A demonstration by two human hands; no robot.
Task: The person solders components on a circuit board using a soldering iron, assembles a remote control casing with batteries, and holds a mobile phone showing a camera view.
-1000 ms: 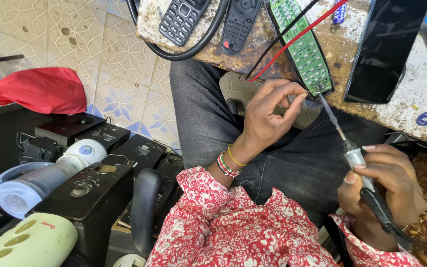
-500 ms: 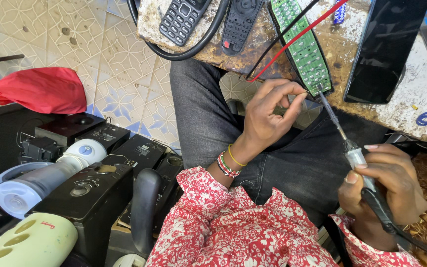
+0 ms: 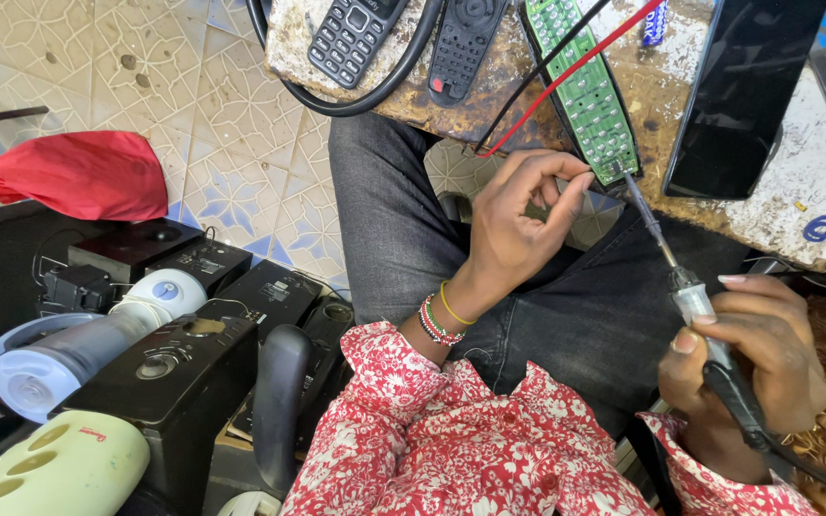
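A green circuit board [image 3: 585, 91] lies on the worn workbench [image 3: 489, 86], its near end at the bench edge. My left hand [image 3: 523, 225] is pinched at that near end, thumb and fingers closed on something thin that I cannot make out. My right hand [image 3: 757, 358] grips a soldering iron [image 3: 690, 287] by its handle; the metal tip points up-left and touches the board's near corner. A red wire [image 3: 566, 81] and a black wire cross the board.
A keypad phone [image 3: 351, 38], a black remote [image 3: 461, 43], a thick black cable loop [image 3: 375, 96] and a dark tablet [image 3: 743, 91] lie on the bench. Black speakers [image 3: 184, 368], a blue-white appliance [image 3: 78, 349] and a red cloth [image 3: 69, 177] crowd the floor at left.
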